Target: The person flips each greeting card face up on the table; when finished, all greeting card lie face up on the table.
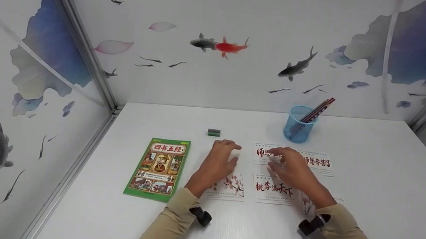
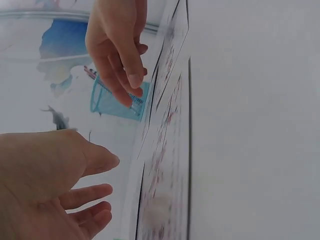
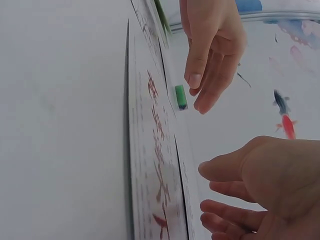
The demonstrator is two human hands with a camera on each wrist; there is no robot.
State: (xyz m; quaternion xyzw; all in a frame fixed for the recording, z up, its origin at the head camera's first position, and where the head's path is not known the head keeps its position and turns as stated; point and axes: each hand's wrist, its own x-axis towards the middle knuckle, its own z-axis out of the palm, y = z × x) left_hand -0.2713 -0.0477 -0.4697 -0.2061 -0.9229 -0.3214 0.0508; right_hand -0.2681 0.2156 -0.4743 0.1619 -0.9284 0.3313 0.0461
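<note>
My left hand point(image 1: 217, 161) hovers over white cards with its fingers loosely bent and nothing between them. Below it, a card with a blossom branch point(image 1: 235, 186) shows past the wrist. My right hand point(image 1: 295, 169), also holding nothing, is above further cards. Around it show a card with red lettering point(image 1: 273, 189), an upper card point(image 1: 262, 153) partly behind the fingertips, and an overlapping card point(image 1: 320, 163) to the right. Another card point(image 1: 307, 205) is mostly hidden by the right forearm. In the right wrist view, the right fingers stand apart from the card point(image 3: 155, 150).
A green-bordered book point(image 1: 161, 168) lies left of the cards. A small green block point(image 1: 214, 132) sits behind the left hand. At the back right stands a blue mesh cup point(image 1: 298, 125) with several pencils point(image 1: 316, 111). Patterned panels point(image 1: 238, 83) border the white table.
</note>
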